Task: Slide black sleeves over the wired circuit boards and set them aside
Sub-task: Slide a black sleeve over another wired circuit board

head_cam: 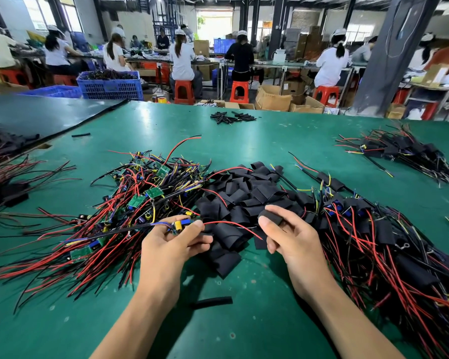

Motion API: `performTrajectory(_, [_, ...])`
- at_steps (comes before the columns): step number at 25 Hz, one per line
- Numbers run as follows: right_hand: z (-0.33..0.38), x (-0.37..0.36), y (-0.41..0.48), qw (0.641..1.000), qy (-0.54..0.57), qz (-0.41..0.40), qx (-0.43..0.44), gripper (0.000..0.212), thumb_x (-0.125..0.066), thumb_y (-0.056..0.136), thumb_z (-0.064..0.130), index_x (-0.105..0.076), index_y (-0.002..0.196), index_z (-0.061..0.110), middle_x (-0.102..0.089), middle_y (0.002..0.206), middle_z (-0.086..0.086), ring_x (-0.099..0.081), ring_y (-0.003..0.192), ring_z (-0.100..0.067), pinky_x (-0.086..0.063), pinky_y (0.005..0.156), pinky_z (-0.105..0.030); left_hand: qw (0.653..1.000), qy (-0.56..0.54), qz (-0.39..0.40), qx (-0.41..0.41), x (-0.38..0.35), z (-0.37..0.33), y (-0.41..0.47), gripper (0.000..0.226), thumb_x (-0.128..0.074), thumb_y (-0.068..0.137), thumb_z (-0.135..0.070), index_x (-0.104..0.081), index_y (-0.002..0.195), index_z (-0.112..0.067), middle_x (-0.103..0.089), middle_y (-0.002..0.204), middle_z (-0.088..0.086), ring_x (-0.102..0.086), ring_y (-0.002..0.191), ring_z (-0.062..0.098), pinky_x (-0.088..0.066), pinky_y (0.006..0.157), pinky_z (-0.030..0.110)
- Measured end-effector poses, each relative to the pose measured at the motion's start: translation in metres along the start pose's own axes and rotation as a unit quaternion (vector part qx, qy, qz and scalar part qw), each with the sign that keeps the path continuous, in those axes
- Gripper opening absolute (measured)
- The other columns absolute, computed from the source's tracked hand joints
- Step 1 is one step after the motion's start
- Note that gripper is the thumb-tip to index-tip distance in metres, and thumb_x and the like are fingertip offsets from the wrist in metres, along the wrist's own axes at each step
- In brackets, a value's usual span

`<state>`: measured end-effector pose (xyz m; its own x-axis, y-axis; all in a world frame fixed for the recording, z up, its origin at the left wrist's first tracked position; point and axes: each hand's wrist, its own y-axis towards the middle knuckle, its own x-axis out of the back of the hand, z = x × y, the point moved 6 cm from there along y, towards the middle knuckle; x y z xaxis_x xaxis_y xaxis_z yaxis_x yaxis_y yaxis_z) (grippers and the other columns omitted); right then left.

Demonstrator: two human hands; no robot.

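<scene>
1. At the far left edge of the green table [267, 330] lies a bundle of red and black wires [24, 174], partly cut off by the frame.
2. Left of centre sits a tangled heap of bare wired circuit boards [145, 193], with green boards showing among red, black, yellow and blue leads.
3. Just in front of that heap, the left hand [166, 244] has its fingers curled and pinches one circuit board [180, 226], which carries a yellow part. The board's red wire [231, 224] arcs rightward toward the other hand.
4. Between the two forearms a thin black tube [211, 301] lies loose on the table.
5. Behind the hands, in the centre, is a pile of flat black sleeves [244, 193]. Well beyond it, near the table's far edge, is a small cluster of black pieces [231, 117].
6. Right of centre, the right hand [296, 242] grips a single black sleeve [270, 216] between thumb and forefinger, its other fingers loosely bent. The sleeve is near the red wire's free end but apart from the board.
7. Beside that hand, a heap of sleeved boards [379, 234] stretches to the right edge.
8. Far right and further back lies another sleeved bundle [405, 151].
</scene>
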<state>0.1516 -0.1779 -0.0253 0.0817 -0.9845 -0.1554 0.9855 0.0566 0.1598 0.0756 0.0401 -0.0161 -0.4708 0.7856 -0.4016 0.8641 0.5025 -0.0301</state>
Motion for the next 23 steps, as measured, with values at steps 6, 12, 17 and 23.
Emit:
performTrajectory(6, [-0.001, -0.003, -0.001, 1.000, 0.018, 0.019, -0.006, 0.025, -0.080, 0.083, 0.022, -0.075, 0.105, 0.031, -0.062, 0.062, -0.005, -0.048, 0.054, -0.016, -0.045, 0.066, -0.027, 1.000, -0.014, -0.022, -0.008, 0.003, -0.002, 0.002, 0.016, -0.069, 0.086, 0.003, -0.059, 0.095, -0.005, -0.069, 0.066, 0.009, -0.069, 0.058, 0.021, -0.058, 0.057, 0.024])
performTrajectory(12, [0.006, -0.011, -0.006, 0.999, 0.014, 0.050, 0.002, 0.029, -0.079, 0.075, 0.028, -0.076, 0.103, 0.027, -0.064, 0.072, -0.017, -0.046, 0.052, -0.015, -0.041, 0.052, -0.019, 0.999, -0.030, -0.035, -0.018, 0.007, -0.004, 0.004, 0.014, -0.069, 0.086, 0.003, -0.059, 0.091, -0.006, -0.068, 0.065, 0.008, -0.069, 0.058, 0.021, -0.057, 0.056, 0.022])
performTrajectory(17, [0.009, -0.014, -0.009, 0.997, -0.001, 0.071, 0.006, 0.023, -0.079, 0.081, 0.020, -0.077, 0.103, 0.026, -0.072, 0.077, -0.016, -0.048, 0.054, -0.015, -0.041, 0.052, -0.021, 0.998, -0.050, -0.038, -0.022, 0.008, -0.007, 0.005, 0.015, -0.068, 0.088, 0.002, -0.057, 0.094, -0.006, -0.069, 0.067, 0.008, -0.069, 0.059, 0.020, -0.058, 0.059, 0.024])
performTrajectory(23, [0.009, -0.017, -0.011, 0.996, -0.013, 0.089, 0.002, 0.018, -0.078, 0.085, 0.020, -0.077, 0.101, 0.029, -0.074, 0.082, -0.013, -0.049, 0.054, -0.014, -0.041, 0.052, -0.021, 0.996, -0.068, -0.043, -0.026, 0.012, -0.008, 0.006, 0.023, -0.069, 0.087, 0.001, -0.055, 0.105, -0.003, -0.070, 0.071, 0.010, -0.069, 0.060, 0.021, -0.058, 0.060, 0.024])
